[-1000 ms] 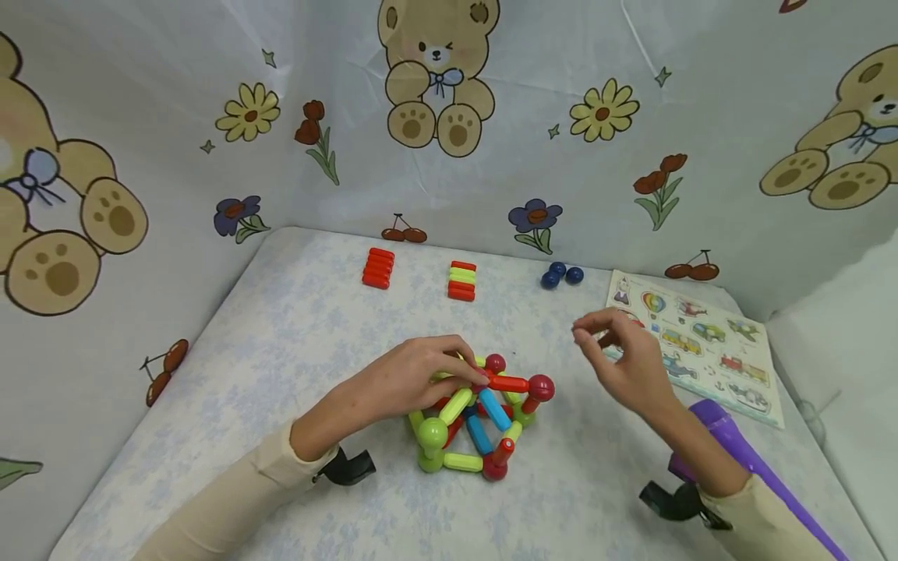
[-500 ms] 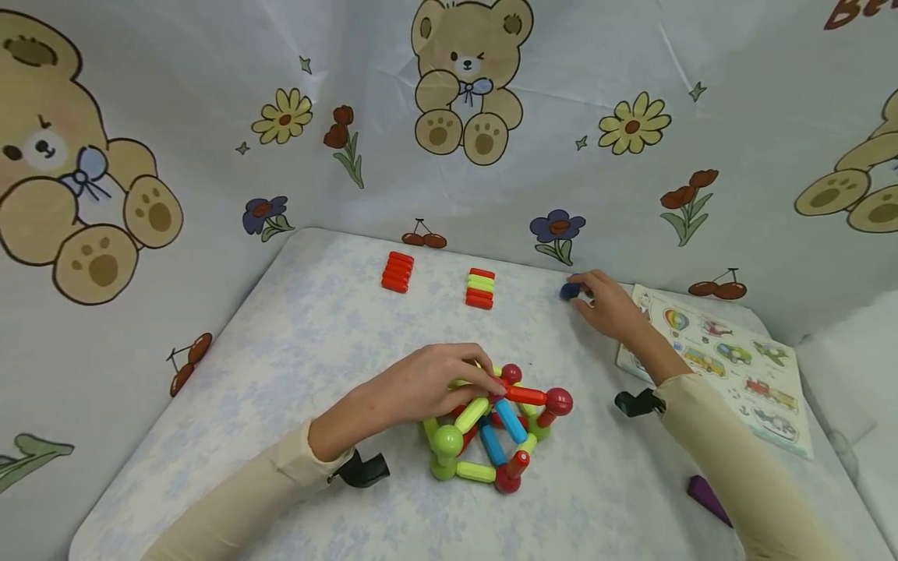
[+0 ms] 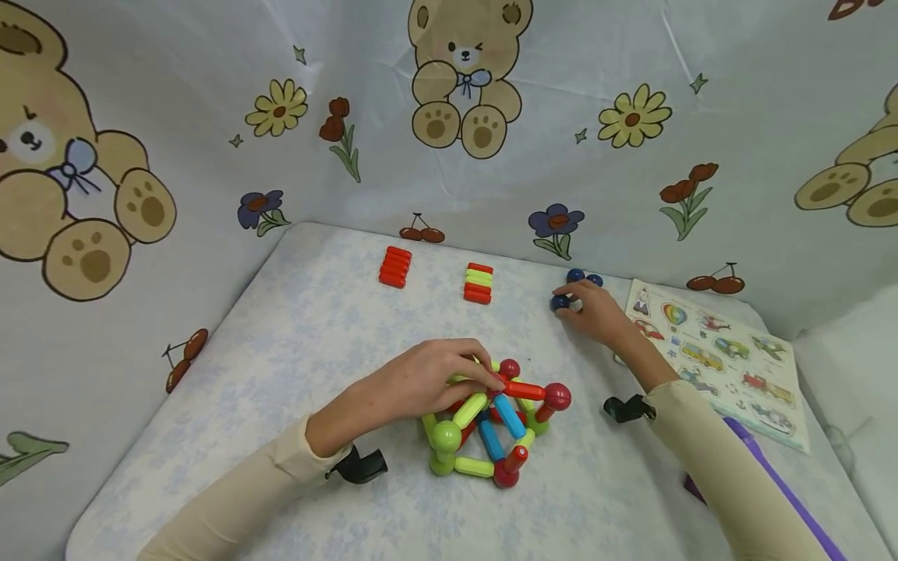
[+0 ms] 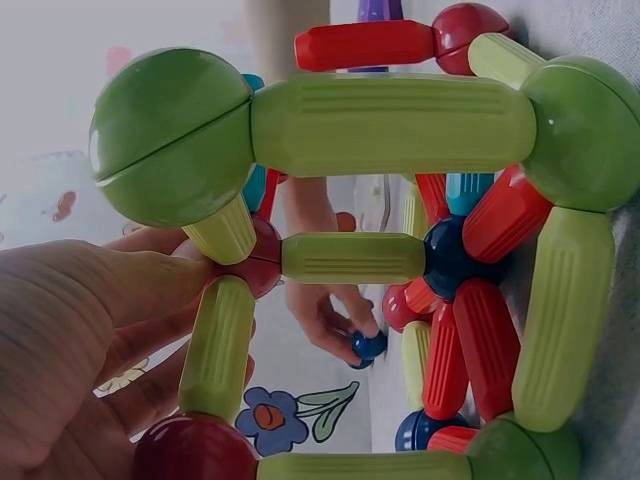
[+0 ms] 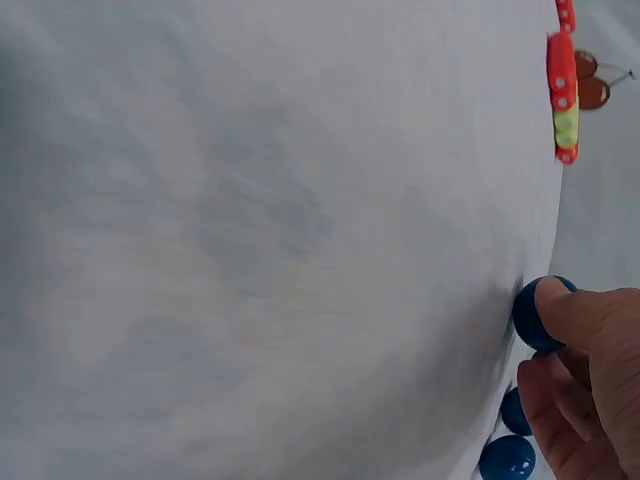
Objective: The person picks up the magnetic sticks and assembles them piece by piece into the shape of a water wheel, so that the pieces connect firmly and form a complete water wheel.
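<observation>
My left hand (image 3: 428, 378) pinches a dark red ball (image 4: 262, 258) at the top middle of a frame built from rods and balls. Lime green rods (image 3: 474, 467), red rods (image 3: 524, 390) and blue rods (image 3: 508, 417) join its green and dark red balls. One short red rod (image 3: 516, 458) sticks up from a front ball with its upper end free. Farther back, my right hand (image 3: 596, 312) holds a dark blue ball (image 3: 559, 302) between thumb and fingers, low over the table. Two other blue balls (image 5: 507, 458) lie close behind that hand.
At the back lie a stack of red rods (image 3: 395, 267) and a row of red and lime rods (image 3: 479, 284). A picture board (image 3: 722, 358) rests on the right. A purple item (image 3: 779, 483) is partly hidden by the right sleeve. A bear-print cloth (image 3: 463, 187) rises behind the table.
My right hand has reached forward to the blue balls, then drawn one slightly toward me, apart from the other two. My left hand has stayed on the frame. The head view has shifted slightly.
</observation>
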Motion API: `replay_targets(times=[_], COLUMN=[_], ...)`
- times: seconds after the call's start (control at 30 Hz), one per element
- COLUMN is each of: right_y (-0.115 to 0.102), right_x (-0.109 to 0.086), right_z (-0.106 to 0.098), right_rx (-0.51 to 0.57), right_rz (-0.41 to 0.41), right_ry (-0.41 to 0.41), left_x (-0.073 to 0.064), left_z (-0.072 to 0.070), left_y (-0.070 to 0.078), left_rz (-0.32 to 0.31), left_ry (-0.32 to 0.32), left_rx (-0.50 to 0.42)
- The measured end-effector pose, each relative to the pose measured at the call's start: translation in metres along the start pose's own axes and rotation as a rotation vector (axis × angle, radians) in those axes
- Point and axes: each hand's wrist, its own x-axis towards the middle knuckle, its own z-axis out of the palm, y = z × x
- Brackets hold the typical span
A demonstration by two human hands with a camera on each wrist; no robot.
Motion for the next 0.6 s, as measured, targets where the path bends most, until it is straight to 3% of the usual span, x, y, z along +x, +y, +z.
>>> replay_targets(times=[0.17, 0.33, 0.47, 0.6], right_y=[-0.014, -0.046, -0.082, -0.109], right_x=[-0.027, -0.067, -0.109, -0.149], right_z=[-0.007, -0.028, -0.042, -0.044], right_rx=[0.026, 0.11, 0.235, 0.371], right_rz=[-0.026, -0.097, -0.215, -0.349], right_ry=[0.012, 0.195, 0.319, 0.29], left_x=[0.001, 0.001, 0.0, 0.001], left_z=[-0.002, -0.002, -0.002, 0.001], left_y=[0.0, 0.0, -0.001, -0.001], left_rz=[-0.004, -0.011, -0.003, 0.013], left_ry=[-0.002, -0.003, 0.001, 0.01], left_rx=[0.001, -0.009, -0.024, -0.036])
